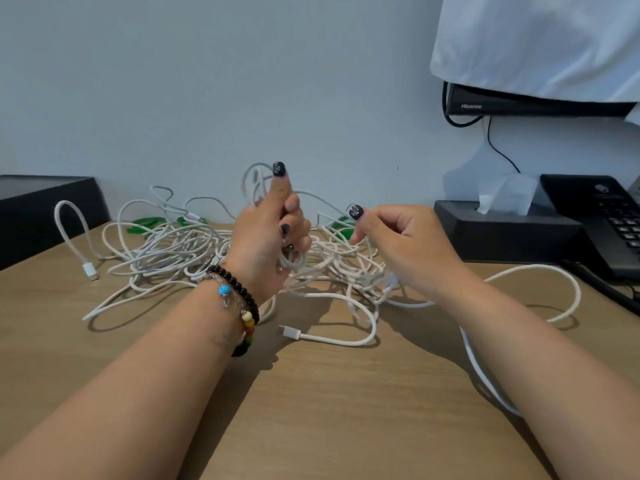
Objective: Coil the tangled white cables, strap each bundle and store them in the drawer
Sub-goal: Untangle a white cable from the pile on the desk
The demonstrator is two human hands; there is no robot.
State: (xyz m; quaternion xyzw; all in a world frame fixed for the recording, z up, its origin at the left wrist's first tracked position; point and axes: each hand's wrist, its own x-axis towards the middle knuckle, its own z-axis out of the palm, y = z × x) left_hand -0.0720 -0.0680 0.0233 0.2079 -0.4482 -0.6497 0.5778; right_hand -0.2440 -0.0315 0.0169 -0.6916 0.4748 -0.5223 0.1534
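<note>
A tangle of white cables (166,251) sprawls across the middle of the wooden desk (311,410). My left hand (266,233) is raised above the pile and shut on a few white loops (254,178) that stick up past the thumb. My right hand (391,237) hovers to the right, thumb and fingers pinched on a strand from the same tangle. One loose plug end (289,331) lies on the desk in front of my hands, another plug end (90,271) at the left. Green straps (145,224) lie behind the pile. No drawer is in view.
A black box (41,213) stands at the back left. At the back right are a black tissue box (502,233) and a black desk phone (602,216). A cloth-covered screen (536,102) hangs on the wall above them.
</note>
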